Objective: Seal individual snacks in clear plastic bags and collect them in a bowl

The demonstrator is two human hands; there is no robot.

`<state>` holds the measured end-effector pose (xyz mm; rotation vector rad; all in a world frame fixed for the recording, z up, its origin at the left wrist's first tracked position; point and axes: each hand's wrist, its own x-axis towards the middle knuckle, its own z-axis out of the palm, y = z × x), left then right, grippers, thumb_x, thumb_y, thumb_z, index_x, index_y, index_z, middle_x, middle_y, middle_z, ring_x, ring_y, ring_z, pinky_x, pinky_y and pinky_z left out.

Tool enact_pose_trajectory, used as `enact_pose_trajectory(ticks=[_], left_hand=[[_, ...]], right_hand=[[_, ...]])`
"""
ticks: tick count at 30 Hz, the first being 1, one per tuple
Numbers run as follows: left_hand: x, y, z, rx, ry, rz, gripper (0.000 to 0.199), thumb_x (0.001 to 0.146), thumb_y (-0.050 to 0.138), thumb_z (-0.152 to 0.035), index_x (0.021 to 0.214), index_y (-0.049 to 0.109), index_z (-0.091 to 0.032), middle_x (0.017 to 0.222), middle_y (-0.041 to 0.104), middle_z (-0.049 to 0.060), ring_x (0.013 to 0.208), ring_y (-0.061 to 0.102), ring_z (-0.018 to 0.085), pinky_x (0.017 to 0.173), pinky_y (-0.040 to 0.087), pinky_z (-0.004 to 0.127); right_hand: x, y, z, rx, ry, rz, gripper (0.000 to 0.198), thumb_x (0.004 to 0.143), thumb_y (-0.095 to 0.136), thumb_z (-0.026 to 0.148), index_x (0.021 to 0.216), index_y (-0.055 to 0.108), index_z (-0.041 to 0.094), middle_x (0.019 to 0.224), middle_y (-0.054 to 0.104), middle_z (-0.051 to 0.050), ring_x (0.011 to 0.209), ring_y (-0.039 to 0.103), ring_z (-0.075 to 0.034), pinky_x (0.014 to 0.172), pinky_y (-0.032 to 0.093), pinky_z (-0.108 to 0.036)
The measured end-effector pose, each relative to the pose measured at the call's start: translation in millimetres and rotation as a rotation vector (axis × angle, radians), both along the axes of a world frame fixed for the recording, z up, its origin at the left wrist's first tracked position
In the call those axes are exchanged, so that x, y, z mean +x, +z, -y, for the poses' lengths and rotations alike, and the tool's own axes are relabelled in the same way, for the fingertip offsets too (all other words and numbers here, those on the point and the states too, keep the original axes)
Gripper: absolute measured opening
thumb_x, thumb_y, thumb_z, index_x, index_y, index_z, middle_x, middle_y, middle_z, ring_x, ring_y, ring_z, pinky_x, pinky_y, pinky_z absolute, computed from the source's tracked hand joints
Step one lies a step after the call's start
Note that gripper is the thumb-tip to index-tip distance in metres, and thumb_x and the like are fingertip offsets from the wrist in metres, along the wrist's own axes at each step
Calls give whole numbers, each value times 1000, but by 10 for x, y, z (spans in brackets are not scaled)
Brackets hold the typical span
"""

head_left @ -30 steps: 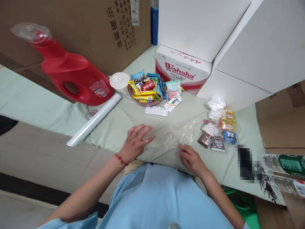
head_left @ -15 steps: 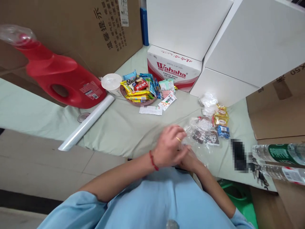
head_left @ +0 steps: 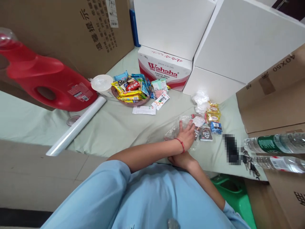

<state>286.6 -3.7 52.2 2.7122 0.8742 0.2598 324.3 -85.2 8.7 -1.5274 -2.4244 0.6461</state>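
My left hand [head_left: 187, 136], with a red string bracelet at the wrist, reaches across to the right. It lies over a crumpled clear plastic bag [head_left: 173, 131], its fingers spread and pointing away from me. Just beyond and beside its fingertips are small dark brown packets [head_left: 206, 133] and a whitish crumpled piece of plastic [head_left: 198, 121]. My right hand [head_left: 183, 160] is at the table's front edge beneath the left wrist. Its fingers are mostly hidden there, and whether they hold anything does not show.
Yellow packets [head_left: 213, 117] and a blue one [head_left: 215, 128] lie right of the bag. A snack-filled basket [head_left: 137, 103], white tub [head_left: 102, 84], red jug [head_left: 57, 106] and plastic roll [head_left: 77, 125] stand left. Water bottles [head_left: 274, 143] and keys [head_left: 250, 166] lie right; a Wahaha box [head_left: 164, 68] stands behind.
My left hand has moved forward and right from above my right hand onto the plastic bag, its fingers now spread. My right hand has shifted slightly left. The view has also shifted a little.
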Motion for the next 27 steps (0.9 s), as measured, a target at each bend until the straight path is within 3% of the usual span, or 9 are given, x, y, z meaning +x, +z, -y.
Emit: enact_pose_trajectory(ticks=[3, 5, 8, 11, 16, 21, 24, 27], left_hand=[[-292, 63, -292, -32, 64, 13, 29, 87, 50, -6, 103, 74, -13, 140, 57, 22, 145, 38, 38, 110, 41, 61], [-592, 134, -545, -62, 127, 88, 24, 78, 54, -2, 91, 72, -11, 121, 63, 22, 126, 54, 32, 106, 48, 49], [-1164, 195, -899, -162, 209, 275, 18, 75, 50, -4, 73, 61, -18, 104, 65, 13, 97, 62, 24, 89, 54, 40], [-1768, 137, -1055, -215, 336, 351, 15, 74, 51, -12, 64, 46, -23, 99, 66, 8, 97, 62, 22, 90, 53, 38], [-2483, -143, -827, -420, 425, 433, 19, 71, 58, -27, 64, 41, -24, 107, 67, 10, 108, 63, 25, 99, 52, 46], [-2714, -305, -555, -513, 388, 460, 14, 73, 53, -31, 63, 48, -24, 120, 71, 11, 127, 58, 27, 112, 46, 50], [-2707, -355, -493, -551, 371, 462, 37, 89, 42, -38, 55, 48, -24, 127, 72, 9, 142, 47, 27, 123, 34, 51], [-2662, -428, -474, -600, 397, 471, 65, 102, 16, -41, 52, 54, -26, 119, 75, 9, 152, 33, 23, 127, 26, 50]], right_hand=[[-25, 104, 39, -114, -6, 110, 29, 82, 60, 16, 107, 73, 18, 132, 69, -15, 114, 66, -33, 96, 51, -46], [-8, 174, 33, -133, 17, 132, 13, 81, 61, 15, 89, 72, 18, 144, 61, -15, 114, 65, -33, 94, 51, -48], [73, 222, 40, -117, 33, 79, 11, 81, 60, 11, 83, 67, 18, 165, 38, -11, 122, 61, -33, 96, 50, -50], [183, 204, 91, -104, 32, -13, 15, 81, 57, 6, 84, 66, 18, 168, 30, -10, 128, 59, -31, 99, 50, -48], [361, 190, 166, -46, -5, -91, 18, 80, 53, 3, 85, 64, 17, 169, 29, -13, 130, 58, -29, 103, 51, -47], [512, 247, 245, -35, -66, -32, 18, 83, 53, 4, 86, 63, 19, 166, 36, -13, 125, 61, -28, 102, 52, -49], [595, 332, 350, -98, -63, 16, 16, 87, 54, 8, 88, 65, 20, 160, 45, -12, 125, 62, -30, 102, 52, -50], [681, 451, 370, -178, -109, -77, 14, 95, 56, 23, 103, 68, 23, 149, 58, -11, 121, 65, -27, 96, 55, -43]])
